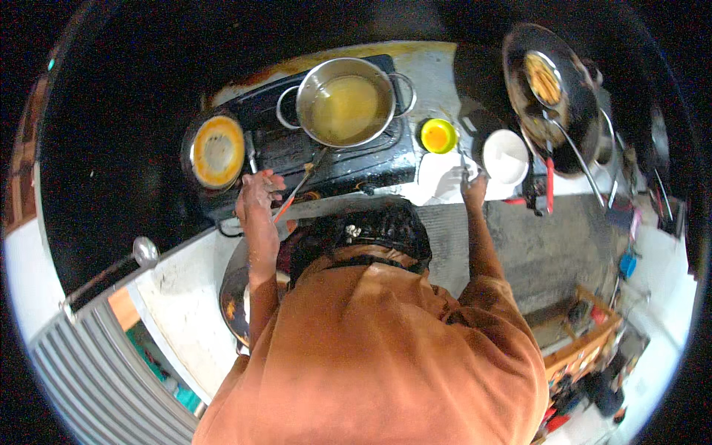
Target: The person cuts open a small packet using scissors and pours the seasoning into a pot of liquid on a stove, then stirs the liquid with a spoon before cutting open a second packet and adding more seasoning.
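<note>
My left hand point(258, 192) is raised over the front left of the black gas stove point(384, 167), fingers apart and palm bare. Close beyond it lies a pale utensil handle point(251, 153); whether they touch is unclear. My right hand point(474, 189) grips a thin grey utensil point(463, 158) over a white sheet or flat dish point(439, 169). Just beyond is a lime-green cup point(439, 136) with orange-yellow contents. A white bowl point(505, 158) stands to the right of that hand. On the stove a two-handled steel pot point(311, 94) holds yellowish liquid.
A pan with an orange-rimmed round point(218, 151) sits at the stove's left end. An orange-handled utensil point(295, 194) slants over the stove's front edge. At right, a large dark wok point(578, 83) holds a ladle of fried strips point(542, 78). A red handle point(550, 186) juts from the wok's near side.
</note>
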{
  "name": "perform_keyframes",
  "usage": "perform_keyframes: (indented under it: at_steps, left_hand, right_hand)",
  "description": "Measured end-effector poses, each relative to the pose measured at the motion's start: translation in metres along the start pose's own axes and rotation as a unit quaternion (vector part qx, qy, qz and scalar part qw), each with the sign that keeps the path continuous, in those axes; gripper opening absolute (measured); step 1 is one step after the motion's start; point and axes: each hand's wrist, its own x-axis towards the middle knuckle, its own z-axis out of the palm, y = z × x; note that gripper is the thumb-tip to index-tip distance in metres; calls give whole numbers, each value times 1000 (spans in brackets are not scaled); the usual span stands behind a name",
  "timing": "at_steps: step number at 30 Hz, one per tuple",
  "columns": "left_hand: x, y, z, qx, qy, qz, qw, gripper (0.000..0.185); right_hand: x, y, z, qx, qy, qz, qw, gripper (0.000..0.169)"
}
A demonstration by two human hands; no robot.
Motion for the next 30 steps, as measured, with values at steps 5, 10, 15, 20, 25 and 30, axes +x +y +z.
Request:
perform_keyframes:
  at_steps: [5, 10, 15, 20, 25, 30]
  left_hand:
    - [-46, -22, -1, -60, 65, -9, 996, 50]
    - [-74, -57, 4, -41, 72, -52, 995, 50]
    - [-69, -65, 13, -70, 61, -62, 994, 49]
    - [-37, -66, 10, -74, 44, -71, 994, 46]
    - [-9, -47, 7, -93, 32, -89, 991, 41]
    - [21, -39, -1, -121, 7, -82, 989, 40]
  right_hand:
    - [22, 7, 31, -29, -63, 17, 997, 75]
    - [30, -13, 9, 47, -112, -111, 986, 44]
    - [39, 3, 31, 231, -29, -61, 971, 29]
    - [16, 3, 12, 80, 65, -178, 979, 25]
    - [-42, -150, -107, 159, 192, -50, 967, 18]
    - [-23, -309, -221, 81, -6, -279, 957, 15]
